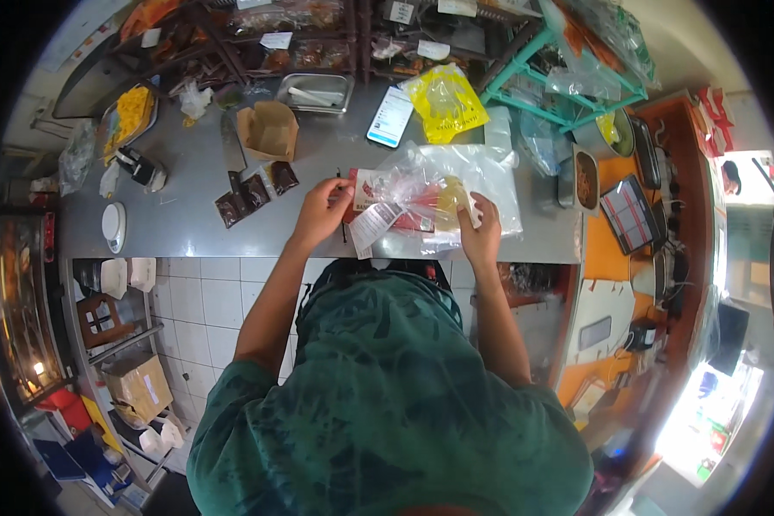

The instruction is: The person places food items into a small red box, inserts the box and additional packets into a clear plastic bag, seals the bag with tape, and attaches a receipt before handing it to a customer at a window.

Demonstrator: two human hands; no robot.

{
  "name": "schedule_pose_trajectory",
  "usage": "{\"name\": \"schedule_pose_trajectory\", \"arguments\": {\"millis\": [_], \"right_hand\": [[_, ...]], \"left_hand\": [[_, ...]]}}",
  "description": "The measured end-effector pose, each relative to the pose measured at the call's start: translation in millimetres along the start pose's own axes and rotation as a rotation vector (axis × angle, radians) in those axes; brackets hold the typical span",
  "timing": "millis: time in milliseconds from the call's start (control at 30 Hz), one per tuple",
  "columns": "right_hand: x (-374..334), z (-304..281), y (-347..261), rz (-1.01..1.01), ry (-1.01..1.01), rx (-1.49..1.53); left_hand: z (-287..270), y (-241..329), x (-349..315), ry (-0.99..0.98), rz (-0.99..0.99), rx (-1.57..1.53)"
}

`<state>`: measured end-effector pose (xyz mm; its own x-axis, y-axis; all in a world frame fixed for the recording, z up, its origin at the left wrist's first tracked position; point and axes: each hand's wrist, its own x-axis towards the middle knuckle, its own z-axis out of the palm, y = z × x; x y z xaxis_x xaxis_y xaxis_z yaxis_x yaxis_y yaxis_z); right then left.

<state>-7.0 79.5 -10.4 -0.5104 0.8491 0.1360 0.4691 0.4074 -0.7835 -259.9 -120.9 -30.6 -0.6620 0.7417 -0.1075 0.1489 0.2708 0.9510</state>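
On the steel counter, right in front of me, lies a red and white printed package (365,185) inside clear plastic. My left hand (322,212) has its fingers closed at the package's left edge. A paper receipt (375,225) hangs over the front of the package. Beside it, a clear plastic bag of yellowish liquid (449,199) has a gathered neck pointing left. Curled around that bag's right side is my right hand (483,227). Under it all spreads a whitish translucent plastic bag (499,182).
Dark sauce packets (254,191) lie left of my left hand, near a knife (231,146) and an open cardboard box (267,131). Farther back are a steel tray (335,84), a phone (390,116) and a yellow plastic bag (447,103). A white scale (113,222) stands far left.
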Motion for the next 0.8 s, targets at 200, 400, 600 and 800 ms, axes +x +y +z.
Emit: {"name": "schedule_pose_trajectory", "arguments": {"millis": [200,400,600,800], "right_hand": [[13.3,9.8,-33.1,-0.179,0.049,-0.036],[33.7,32.7,-44.4,-0.505,-0.194,-0.261],[41.2,37.1,-62.9,-0.321,-0.436,0.101],[41.7,25.8,-46.3,-0.597,-0.707,0.219]], "left_hand": [[-6.9,21.3,4.8,-0.066,0.121,-0.017],[8.7,29.8,32.5,-0.266,0.59,0.398],[20.8,12.1,55.5,-0.439,0.581,0.431],[22.0,28.1,46.5,-0.498,0.682,0.49]]}}
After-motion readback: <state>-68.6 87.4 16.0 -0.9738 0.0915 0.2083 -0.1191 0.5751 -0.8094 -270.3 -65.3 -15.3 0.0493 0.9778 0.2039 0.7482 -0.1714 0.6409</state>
